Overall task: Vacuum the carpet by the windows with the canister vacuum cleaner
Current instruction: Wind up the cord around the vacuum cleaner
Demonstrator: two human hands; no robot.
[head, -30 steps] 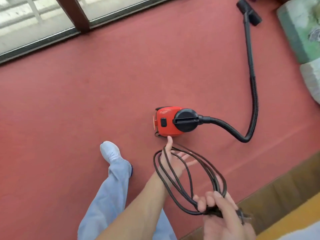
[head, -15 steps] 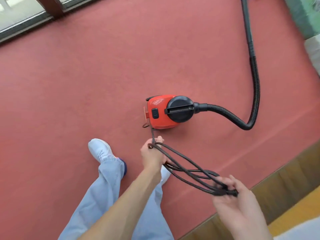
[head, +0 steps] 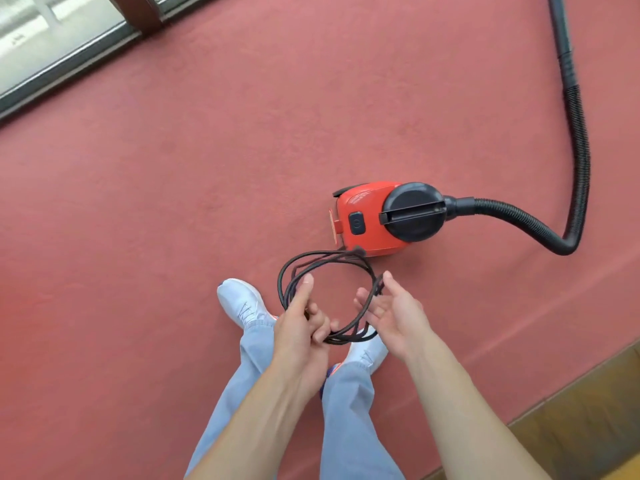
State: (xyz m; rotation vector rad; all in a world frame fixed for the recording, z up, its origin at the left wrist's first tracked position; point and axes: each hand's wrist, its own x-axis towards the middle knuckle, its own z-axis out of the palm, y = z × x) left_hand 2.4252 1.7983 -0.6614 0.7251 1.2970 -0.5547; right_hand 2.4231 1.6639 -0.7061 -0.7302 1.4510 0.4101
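Cord point(head: 346, 337) near vacuum point(head: 367, 220): gripped in left hand point(head: 299, 329), brushed by slack right hand point(head: 393, 308); carpet point(head: 207, 150) seemingly not yet vacuumed.

Single head-worn wide-angle camera, aimed forward and steeply down.
Close above left hand point(head: 300, 329), right hand point(head: 393, 317) and looped power cord point(head: 341, 339) at lower centre; canister vacuum cleaner point(head: 370, 220) just beyond on red carpet point(head: 207, 168); window point(head: 52, 39) cut off at top-left corner.
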